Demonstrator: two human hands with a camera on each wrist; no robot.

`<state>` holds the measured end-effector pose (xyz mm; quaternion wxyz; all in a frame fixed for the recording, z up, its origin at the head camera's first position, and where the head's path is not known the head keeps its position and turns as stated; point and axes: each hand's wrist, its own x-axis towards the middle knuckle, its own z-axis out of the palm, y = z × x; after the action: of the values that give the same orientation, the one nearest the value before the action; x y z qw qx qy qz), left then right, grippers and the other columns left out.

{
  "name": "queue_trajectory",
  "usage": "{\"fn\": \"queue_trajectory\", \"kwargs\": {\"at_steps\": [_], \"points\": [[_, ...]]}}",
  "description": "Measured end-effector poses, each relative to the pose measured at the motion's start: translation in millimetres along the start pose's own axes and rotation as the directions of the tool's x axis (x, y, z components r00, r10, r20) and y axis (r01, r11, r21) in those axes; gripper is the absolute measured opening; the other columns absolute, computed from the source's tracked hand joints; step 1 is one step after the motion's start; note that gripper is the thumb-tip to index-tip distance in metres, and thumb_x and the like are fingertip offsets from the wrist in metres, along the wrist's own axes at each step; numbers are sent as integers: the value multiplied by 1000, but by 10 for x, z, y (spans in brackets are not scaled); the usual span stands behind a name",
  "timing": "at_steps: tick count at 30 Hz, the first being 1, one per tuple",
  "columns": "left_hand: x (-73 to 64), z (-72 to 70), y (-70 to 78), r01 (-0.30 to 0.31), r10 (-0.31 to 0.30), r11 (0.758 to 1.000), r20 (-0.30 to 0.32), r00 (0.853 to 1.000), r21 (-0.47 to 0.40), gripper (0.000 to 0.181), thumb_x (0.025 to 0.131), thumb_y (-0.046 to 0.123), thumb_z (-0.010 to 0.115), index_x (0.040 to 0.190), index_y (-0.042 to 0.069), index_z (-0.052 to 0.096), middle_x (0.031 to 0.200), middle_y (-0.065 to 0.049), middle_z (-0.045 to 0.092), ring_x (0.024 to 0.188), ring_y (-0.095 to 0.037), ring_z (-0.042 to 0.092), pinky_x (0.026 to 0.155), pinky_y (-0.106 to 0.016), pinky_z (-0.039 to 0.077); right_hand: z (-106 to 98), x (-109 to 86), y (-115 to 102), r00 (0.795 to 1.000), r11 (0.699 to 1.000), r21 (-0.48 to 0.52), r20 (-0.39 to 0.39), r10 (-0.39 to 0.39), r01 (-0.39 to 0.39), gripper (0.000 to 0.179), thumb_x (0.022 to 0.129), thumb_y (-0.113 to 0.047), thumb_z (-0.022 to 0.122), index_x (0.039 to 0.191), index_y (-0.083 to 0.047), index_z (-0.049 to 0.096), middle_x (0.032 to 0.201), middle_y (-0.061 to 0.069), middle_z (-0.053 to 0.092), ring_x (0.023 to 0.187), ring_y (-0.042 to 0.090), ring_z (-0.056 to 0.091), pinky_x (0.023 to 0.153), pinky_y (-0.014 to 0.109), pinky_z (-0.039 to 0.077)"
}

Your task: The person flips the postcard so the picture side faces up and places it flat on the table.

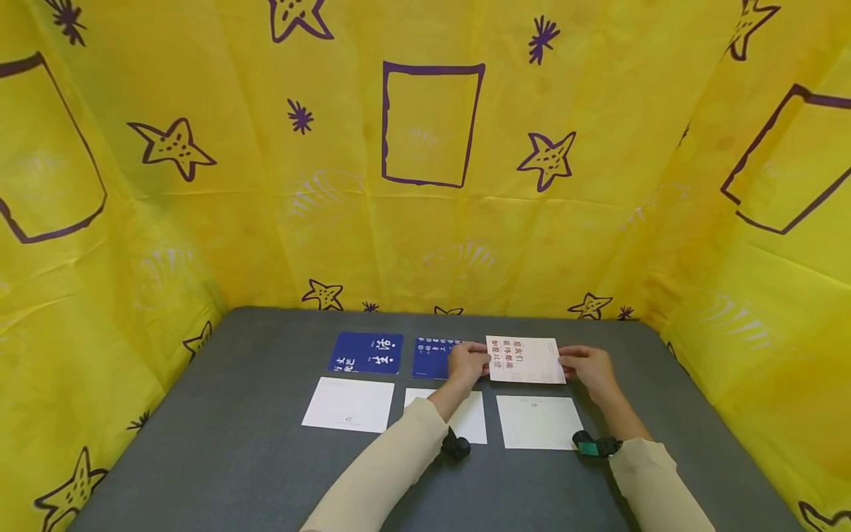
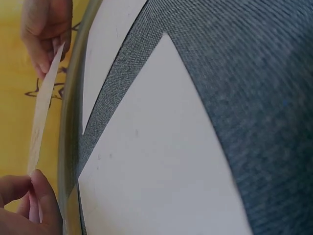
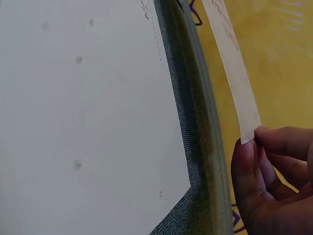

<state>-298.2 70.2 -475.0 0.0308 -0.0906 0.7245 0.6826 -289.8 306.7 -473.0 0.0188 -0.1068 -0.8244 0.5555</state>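
Between both hands is a pale pink card [image 1: 532, 360] with reddish printed characters. My left hand [image 1: 468, 363] pinches its left edge between thumb and fingers, while my right hand [image 1: 589, 367] pinches the opposite edge. In the left wrist view the card [image 2: 44, 112] shows nearly edge-on, raised off the table. The right wrist view shows thumb and fingertip gripping a corner of the card [image 3: 234, 73]. A blue card [image 1: 428, 360] with white characters lies partly behind the left hand. Below the held card lies a white card [image 1: 538, 423].
Another blue card [image 1: 366, 353] lies at the back left of the grey table [image 1: 219, 443]. In the front row are a white card [image 1: 349, 404] and a middle white card [image 1: 468, 417], partly covered by the left forearm. Yellow patterned cloth [image 1: 425, 222] encloses the table's back and sides.
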Motion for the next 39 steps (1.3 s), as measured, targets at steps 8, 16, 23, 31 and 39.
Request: {"fn": "queue_trajectory", "kwargs": {"at_steps": [8, 16, 23, 31, 39], "points": [[18, -6, -43, -78, 77, 990, 11, 997, 117, 24, 80, -6, 66, 103, -1, 73, 80, -9, 72, 54, -6, 56, 51, -17, 50, 15, 13, 7, 999, 999, 2, 21, 37, -37, 35, 91, -4, 63, 119, 16, 59, 85, 4, 67, 67, 11, 59, 61, 20, 55], [14, 4, -63, -171, 167, 939, 42, 985, 298, 30, 76, -8, 66, 105, -3, 73, 77, -10, 72, 52, -6, 59, 52, -18, 50, 54, 79, 32, 998, 993, -99, -8, 57, -58, 30, 91, -5, 61, 117, 11, 63, 111, 27, 64, 74, 15, 60, 63, 21, 54], [21, 18, -54, -178, 172, 910, 50, 984, 374, 29, 77, -6, 68, 105, -1, 74, 78, -8, 73, 62, -7, 60, 57, -18, 48, 82, 125, 60, 997, 987, -143, -28, 75, -79, 29, 92, -5, 59, 117, 9, 64, 118, 29, 61, 83, 23, 62, 68, 25, 55], [33, -84, -15, -255, 207, 864, 154, 966, 435, 28, 81, 1, 68, 109, -2, 72, 88, -9, 73, 75, -12, 63, 63, -20, 48, 44, 71, 59, 998, 984, -165, -36, 60, -65, 27, 91, -2, 58, 113, 12, 64, 107, 29, 64, 69, 17, 61, 63, 25, 54], [-28, -355, 5, -298, 217, 890, 255, 942, 345, 18, 88, 5, 65, 103, -1, 72, 96, -12, 72, 82, -15, 64, 72, -25, 52, 8, -1, 19, 999, 989, -139, -28, 38, -41, 30, 93, -7, 59, 115, 13, 62, 98, 23, 67, 64, 12, 60, 59, 22, 53]]}}
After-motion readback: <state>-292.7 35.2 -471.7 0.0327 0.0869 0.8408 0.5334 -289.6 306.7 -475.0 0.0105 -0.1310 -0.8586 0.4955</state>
